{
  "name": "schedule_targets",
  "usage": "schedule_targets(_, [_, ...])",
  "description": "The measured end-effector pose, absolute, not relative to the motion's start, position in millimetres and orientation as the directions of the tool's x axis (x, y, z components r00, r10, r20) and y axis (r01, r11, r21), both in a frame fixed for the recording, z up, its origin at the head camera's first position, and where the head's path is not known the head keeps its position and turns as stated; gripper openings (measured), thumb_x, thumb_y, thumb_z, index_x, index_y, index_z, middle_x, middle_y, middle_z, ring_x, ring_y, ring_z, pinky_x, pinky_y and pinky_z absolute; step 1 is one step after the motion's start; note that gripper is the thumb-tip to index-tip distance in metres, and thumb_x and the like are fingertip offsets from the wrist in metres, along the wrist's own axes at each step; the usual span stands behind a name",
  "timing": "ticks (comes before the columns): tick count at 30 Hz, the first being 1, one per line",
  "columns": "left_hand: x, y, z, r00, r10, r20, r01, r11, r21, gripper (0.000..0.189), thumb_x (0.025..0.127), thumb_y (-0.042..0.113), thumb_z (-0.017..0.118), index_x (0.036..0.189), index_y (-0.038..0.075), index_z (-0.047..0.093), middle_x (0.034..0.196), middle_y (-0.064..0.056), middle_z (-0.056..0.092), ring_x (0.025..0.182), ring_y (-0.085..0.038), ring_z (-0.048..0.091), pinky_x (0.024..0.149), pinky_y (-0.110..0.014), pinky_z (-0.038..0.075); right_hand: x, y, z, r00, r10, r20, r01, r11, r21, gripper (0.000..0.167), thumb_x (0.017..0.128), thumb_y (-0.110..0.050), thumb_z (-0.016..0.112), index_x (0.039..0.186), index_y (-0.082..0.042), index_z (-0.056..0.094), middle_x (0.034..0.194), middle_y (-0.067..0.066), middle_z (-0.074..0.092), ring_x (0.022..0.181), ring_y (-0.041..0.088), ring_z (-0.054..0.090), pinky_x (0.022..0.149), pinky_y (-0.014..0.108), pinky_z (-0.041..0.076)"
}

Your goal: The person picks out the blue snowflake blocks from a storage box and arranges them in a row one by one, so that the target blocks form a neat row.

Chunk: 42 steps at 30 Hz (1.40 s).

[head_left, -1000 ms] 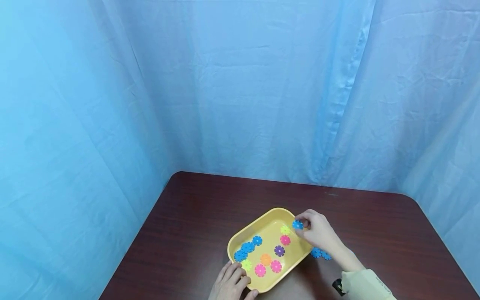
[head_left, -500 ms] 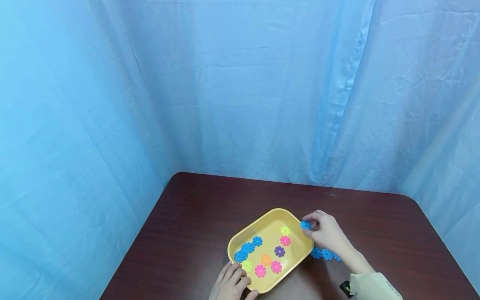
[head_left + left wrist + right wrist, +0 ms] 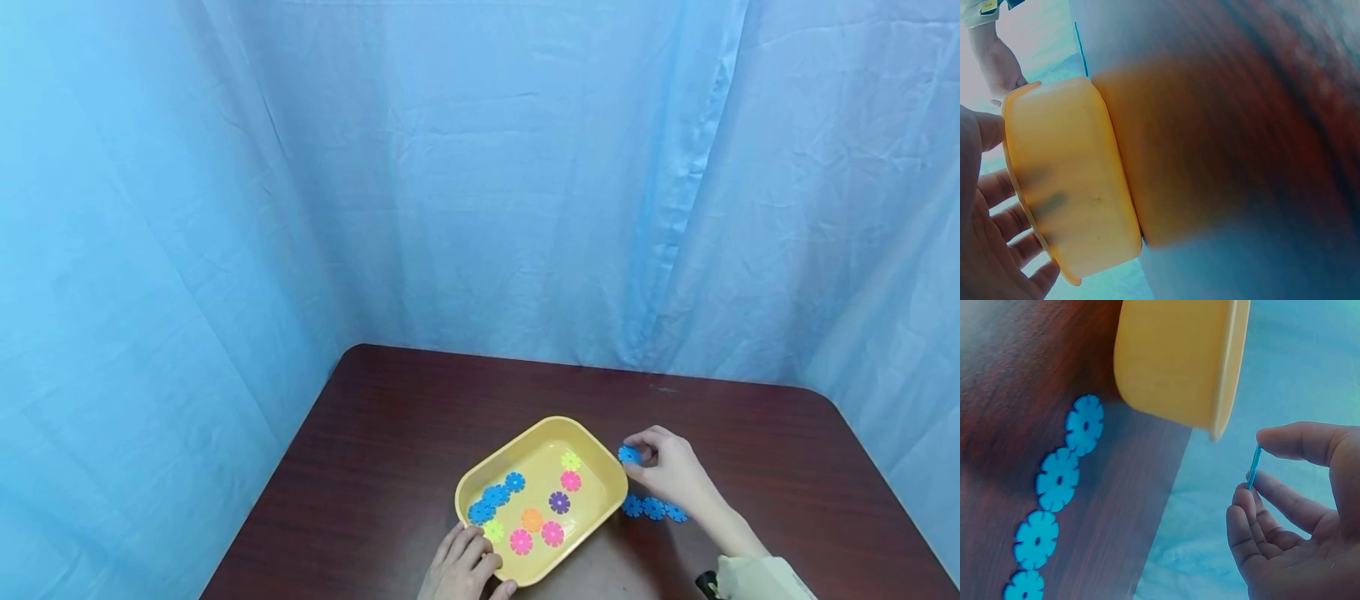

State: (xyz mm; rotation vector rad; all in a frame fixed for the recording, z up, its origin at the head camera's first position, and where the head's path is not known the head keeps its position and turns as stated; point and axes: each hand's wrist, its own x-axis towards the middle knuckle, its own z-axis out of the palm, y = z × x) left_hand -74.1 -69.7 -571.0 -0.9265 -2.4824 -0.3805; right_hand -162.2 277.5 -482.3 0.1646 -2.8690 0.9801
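A: What does the head view give you?

B: The right hand pinches a blue notched snowflake disc in the air, just beside the right end of the yellow plastic tray. The left hand is at the tray's near corner, fingers hooked over the rim. More blue snowflake discs lie in a line on the dark wood-grain table.

A: And the left wrist?

B: The tray side-on, fingers spread along its rim, thumb against it too. I'd judge it light and slightly flexible; that corner hold should steady it without squeezing.

A: The right wrist?

B: The pinched disc shows edge-on, thumb on one edge, fingertips opposite, apart from the rim. Four others run in a row, each touching or nearly touching the next.

A: How would one handle?

B: Thin, light, fairly stiff plastic, I'd guess. Smooth faces may slip and notches may snag, so opposite edges look the best hold.
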Motion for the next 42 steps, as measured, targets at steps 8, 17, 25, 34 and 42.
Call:
schedule_targets(8, [-74, -70, -573, -0.653, 0.533, 0.538, 0.670, 0.738, 0.082, 0.023, 0.090, 0.046, 0.069, 0.083, 0.027, 0.059, 0.092, 0.012, 0.051, 0.107, -0.015, 0.055, 0.095, -0.045, 0.049, -160, 289, -488, -0.995, -0.031, 0.100, -0.085, 0.794, -0.602, 0.029, 0.080, -0.012, 0.080, 0.106, -0.002, 0.071, 0.088, 0.004, 0.057, 0.076, 0.019, 0.051, 0.062, 0.029, 0.049])
schedule_targets(17, [-74, -70, -575, -0.629, 0.527, 0.572, 0.677, 0.733, 0.069, 0.024, 0.087, 0.046, 0.072, 0.082, 0.027, 0.059, 0.092, 0.012, 0.051, 0.107, -0.014, 0.055, 0.095, -0.044, 0.050, -152, 301, -494, -0.995, -0.013, 0.104, -0.072, 0.806, -0.587, 0.026, 0.079, -0.012, 0.080, 0.102, -0.001, 0.072, 0.089, 0.005, 0.058, 0.075, 0.018, 0.052, 0.060, 0.028, 0.048])
schedule_targets(25, [-75, -70, -576, -0.627, 0.529, 0.571, 0.674, 0.737, 0.057, 0.024, 0.088, 0.047, 0.071, 0.083, 0.027, 0.060, 0.092, 0.012, 0.052, 0.107, -0.014, 0.055, 0.095, -0.044, 0.049, -149, 314, -497, -0.994, 0.006, 0.113, -0.060, 0.816, -0.575, 0.026, 0.080, -0.011, 0.079, 0.103, -0.001, 0.072, 0.092, 0.005, 0.059, 0.076, 0.018, 0.053, 0.060, 0.028, 0.048])
schedule_targets(34, [-76, -70, -576, -0.630, 0.530, 0.568, 0.675, 0.735, 0.062, 0.024, 0.089, 0.047, 0.070, 0.082, 0.026, 0.059, 0.092, 0.012, 0.052, 0.107, -0.015, 0.055, 0.095, -0.044, 0.049, -146, 327, -500, -0.996, 0.027, 0.081, -0.024, 0.821, -0.571, 0.029, 0.081, -0.012, 0.079, 0.105, 0.002, 0.071, 0.090, 0.006, 0.058, 0.075, 0.019, 0.052, 0.059, 0.030, 0.047])
schedule_targets(42, [-76, -69, -578, -0.619, 0.523, 0.585, 0.676, 0.735, 0.058, 0.027, 0.088, 0.048, 0.070, 0.079, 0.027, 0.057, 0.089, 0.013, 0.051, 0.104, -0.012, 0.055, 0.092, -0.043, 0.051, -142, 341, -505, -0.996, 0.057, 0.063, 0.011, 0.824, -0.566, 0.031, 0.082, -0.014, 0.078, 0.107, 0.002, 0.071, 0.090, 0.006, 0.058, 0.074, 0.020, 0.052, 0.059, 0.030, 0.047])
